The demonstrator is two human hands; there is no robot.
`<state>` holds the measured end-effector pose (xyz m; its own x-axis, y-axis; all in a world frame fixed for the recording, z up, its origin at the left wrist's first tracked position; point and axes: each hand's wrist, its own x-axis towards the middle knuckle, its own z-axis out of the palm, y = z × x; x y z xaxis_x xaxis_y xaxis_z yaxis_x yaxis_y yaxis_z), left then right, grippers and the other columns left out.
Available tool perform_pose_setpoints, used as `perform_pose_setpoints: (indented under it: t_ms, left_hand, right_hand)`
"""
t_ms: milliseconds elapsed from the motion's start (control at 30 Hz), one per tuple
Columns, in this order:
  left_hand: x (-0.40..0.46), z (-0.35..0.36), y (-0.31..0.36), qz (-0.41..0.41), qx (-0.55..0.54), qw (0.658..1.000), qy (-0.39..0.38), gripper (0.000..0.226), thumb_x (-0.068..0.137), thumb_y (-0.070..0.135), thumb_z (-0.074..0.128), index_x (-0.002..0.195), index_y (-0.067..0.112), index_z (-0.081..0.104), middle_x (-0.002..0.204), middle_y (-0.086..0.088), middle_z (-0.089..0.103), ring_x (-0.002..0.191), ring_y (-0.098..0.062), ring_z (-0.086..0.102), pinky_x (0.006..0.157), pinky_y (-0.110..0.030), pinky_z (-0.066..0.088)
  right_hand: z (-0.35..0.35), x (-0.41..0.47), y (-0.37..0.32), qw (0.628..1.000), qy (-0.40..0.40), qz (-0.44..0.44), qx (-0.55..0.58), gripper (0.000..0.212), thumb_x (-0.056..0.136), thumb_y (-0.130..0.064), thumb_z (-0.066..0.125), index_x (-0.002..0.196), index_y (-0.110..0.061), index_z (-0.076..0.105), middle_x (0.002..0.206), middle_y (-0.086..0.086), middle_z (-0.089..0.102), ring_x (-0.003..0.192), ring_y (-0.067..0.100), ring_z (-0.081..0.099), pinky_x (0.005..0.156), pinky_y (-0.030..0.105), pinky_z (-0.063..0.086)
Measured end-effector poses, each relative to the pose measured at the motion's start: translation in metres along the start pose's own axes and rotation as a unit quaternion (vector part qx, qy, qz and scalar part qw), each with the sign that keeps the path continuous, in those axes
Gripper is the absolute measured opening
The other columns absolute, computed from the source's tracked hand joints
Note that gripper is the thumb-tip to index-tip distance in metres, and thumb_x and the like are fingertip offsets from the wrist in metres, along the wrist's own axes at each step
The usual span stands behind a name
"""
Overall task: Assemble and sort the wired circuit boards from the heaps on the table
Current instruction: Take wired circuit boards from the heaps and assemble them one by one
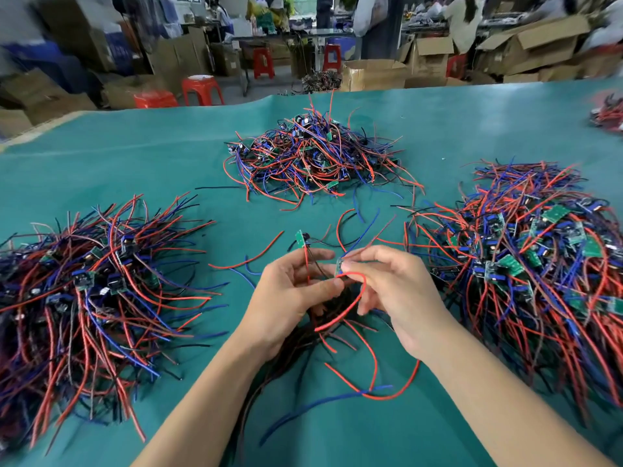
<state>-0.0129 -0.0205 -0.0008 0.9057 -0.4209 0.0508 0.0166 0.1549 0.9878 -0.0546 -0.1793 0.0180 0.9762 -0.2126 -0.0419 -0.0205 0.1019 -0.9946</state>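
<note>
- The left hand point(290, 291) is curling its fingers round a bunch of thin black and red wires, a small green circuit board point(300, 238) standing upright above its fingertips.
- The right hand point(387, 291) is pinching a second small board point(338, 266) between thumb and forefinger, just beside the left thumb; a glossy red wire point(350, 305) is looping down in a curve from that board.
- Three tangled heaps of wired boards are lying on the smooth teal table cover point(168, 156): the left heap point(84, 291) near the left edge, the far heap point(313, 156) towards the far edge (a rounded mound), and the right heap point(539, 264) near the right edge, showing flat green rectangles.
- Loose red, blue and black wires point(354, 392) are trailing near the front edge, between the forearms.
</note>
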Motion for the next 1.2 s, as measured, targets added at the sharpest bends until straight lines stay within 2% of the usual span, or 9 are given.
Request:
perform_pose_setpoints:
  t_ms: [100,233,333,433,500,633,800,1067,1200]
  left_hand:
    - [0.001,0.004,0.001,-0.010,0.051,0.996,0.077,0.022,0.086,0.025,0.067,0.101,0.009,0.069,0.087,-0.011,0.074,0.062,-0.017,0.061,0.047,-0.025,0.045]
    - [-0.005,0.009,-0.003,0.084,0.292,0.934,0.188,0.048,0.098,0.046,0.049,0.072,0.014,0.072,0.061,-0.004,0.065,0.052,-0.011,0.055,0.053,-0.032,0.045]
    - [-0.006,0.007,-0.001,0.138,0.384,0.881,0.240,0.046,0.092,0.043,0.060,0.062,0.009,0.055,0.054,-0.002,0.047,0.055,-0.018,0.043,0.058,-0.039,0.041]
    - [-0.007,0.009,0.003,0.163,0.389,0.861,0.284,0.037,0.084,0.035,0.075,0.068,0.016,0.048,0.065,0.005,0.049,0.062,-0.016,0.044,0.062,-0.034,0.039]
    - [-0.009,0.010,0.005,0.183,0.363,0.874,0.267,0.033,0.083,0.040,0.076,0.074,0.019,0.053,0.072,0.007,0.054,0.067,-0.012,0.047,0.065,-0.028,0.040]
    - [-0.012,0.016,0.010,0.139,0.293,0.938,0.122,0.029,0.081,0.054,0.073,0.078,0.025,0.070,0.073,0.012,0.069,0.059,-0.003,0.053,0.060,-0.021,0.044]
    - [-0.011,0.015,0.009,0.120,0.262,0.949,0.128,0.030,0.074,0.042,0.085,0.096,0.028,0.070,0.081,0.010,0.068,0.060,-0.016,0.047,0.063,-0.030,0.045]
    - [-0.009,0.012,0.007,0.066,0.227,0.971,0.025,0.016,0.079,0.020,0.066,0.088,0.026,0.077,0.078,-0.007,0.074,0.068,-0.013,0.059,0.069,-0.041,0.053]
    - [-0.008,0.010,0.007,0.046,0.210,0.977,0.000,0.014,0.080,0.016,0.061,0.081,0.009,0.073,0.075,-0.013,0.071,0.064,-0.011,0.055,0.064,-0.032,0.047]
  right_hand:
    - [-0.004,0.002,-0.004,0.999,0.036,-0.003,0.039,0.021,0.086,-0.005,0.072,0.069,-0.017,0.073,0.075,0.003,0.069,0.048,0.019,0.046,0.043,0.028,0.043]
    - [-0.009,0.004,-0.005,0.997,0.069,-0.017,0.037,0.018,0.085,-0.008,0.073,0.072,-0.021,0.072,0.071,0.002,0.072,0.046,0.016,0.047,0.047,0.029,0.044]
    - [-0.006,0.004,-0.001,0.998,0.059,-0.012,0.028,0.016,0.086,-0.014,0.076,0.075,-0.024,0.072,0.073,0.012,0.069,0.045,0.017,0.049,0.048,0.029,0.044]
    - [-0.005,0.003,-0.001,0.999,0.041,-0.021,0.027,0.015,0.087,-0.015,0.077,0.075,-0.023,0.072,0.071,0.013,0.064,0.048,0.017,0.051,0.044,0.027,0.045]
    - [-0.005,0.002,0.000,0.999,0.034,-0.031,0.021,0.015,0.088,-0.013,0.077,0.075,-0.021,0.073,0.069,0.007,0.066,0.051,0.016,0.054,0.043,0.026,0.046]
    - [0.000,0.000,0.001,0.998,0.011,-0.034,0.044,0.009,0.089,-0.006,0.073,0.083,-0.010,0.069,0.071,0.005,0.070,0.060,0.014,0.062,0.049,0.023,0.049]
    - [-0.004,0.000,0.000,0.995,0.010,-0.028,0.092,0.005,0.083,-0.006,0.077,0.083,-0.005,0.072,0.076,0.009,0.072,0.068,0.020,0.069,0.061,0.028,0.056]
    - [-0.004,0.002,0.004,0.997,0.032,-0.046,0.045,0.010,0.083,-0.005,0.078,0.076,-0.011,0.078,0.074,0.006,0.071,0.063,0.013,0.061,0.054,0.021,0.049]
    - [-0.005,0.003,0.005,0.998,0.025,-0.044,0.031,0.006,0.084,-0.007,0.078,0.081,-0.011,0.080,0.079,0.004,0.073,0.065,0.011,0.059,0.054,0.020,0.048]
